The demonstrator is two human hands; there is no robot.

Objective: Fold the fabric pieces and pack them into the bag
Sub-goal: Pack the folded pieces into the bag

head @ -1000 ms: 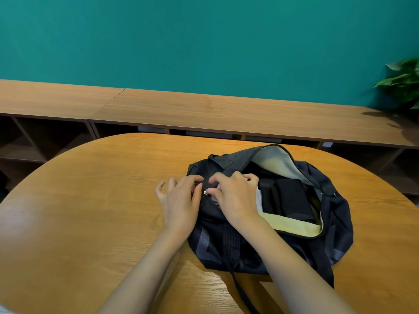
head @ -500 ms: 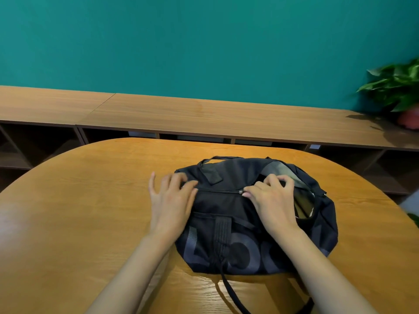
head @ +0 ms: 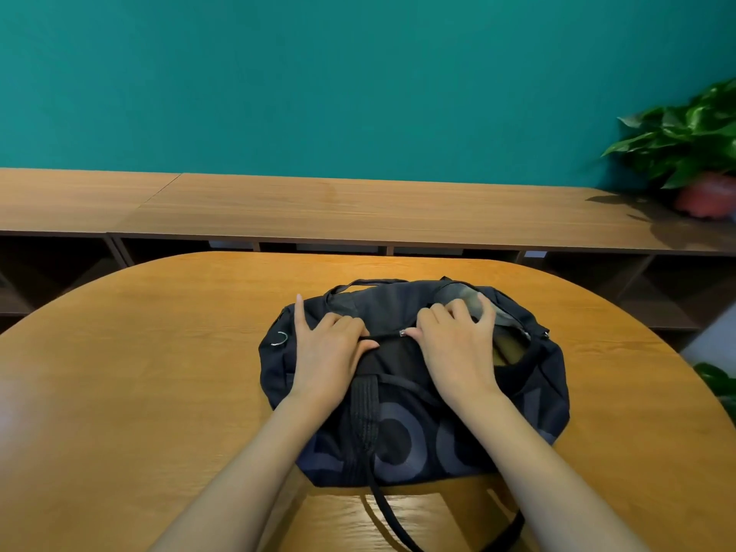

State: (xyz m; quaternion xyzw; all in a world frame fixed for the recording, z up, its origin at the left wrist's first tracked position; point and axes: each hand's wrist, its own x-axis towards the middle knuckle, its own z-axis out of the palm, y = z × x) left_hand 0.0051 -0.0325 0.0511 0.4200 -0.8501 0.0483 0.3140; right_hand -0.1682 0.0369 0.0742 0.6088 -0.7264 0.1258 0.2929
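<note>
Black bag on wooden table, left hand gripping its top, right hand pinching zip pull.

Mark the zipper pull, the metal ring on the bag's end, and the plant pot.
zipper pull (head: 402,333): head view, on its small silver tab.
metal ring (head: 285,338): head view, on its curved bright wire.
plant pot (head: 707,197): head view, middle of its red wall.
</note>
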